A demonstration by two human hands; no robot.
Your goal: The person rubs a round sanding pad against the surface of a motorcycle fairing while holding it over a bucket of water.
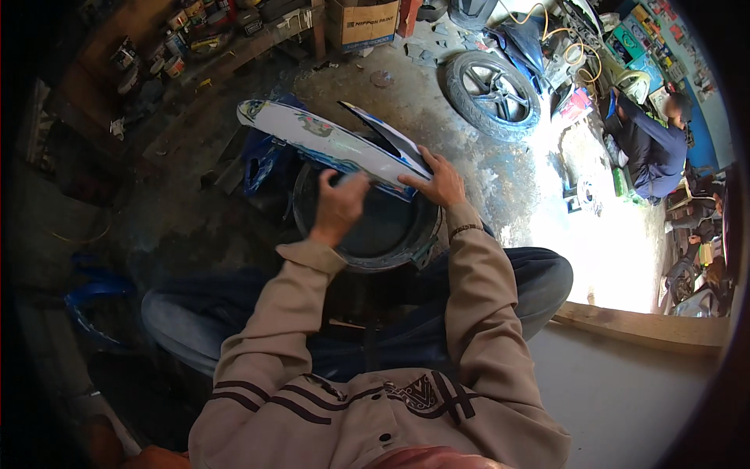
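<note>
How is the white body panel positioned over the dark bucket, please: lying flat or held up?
Held up: the white panel slants above the bucket, right hand gripping its edge, left hand against it.

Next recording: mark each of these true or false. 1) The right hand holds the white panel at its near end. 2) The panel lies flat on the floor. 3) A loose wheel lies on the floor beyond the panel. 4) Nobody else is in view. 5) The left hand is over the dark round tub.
1) True: the right hand holds the white panel at its near end.
2) False: the panel is held up above the dark round tub.
3) True: a loose wheel lies on the floor beyond the panel.
4) False: another person crouches at the right.
5) True: the left hand is over the tub, at the panel's edge.
</note>
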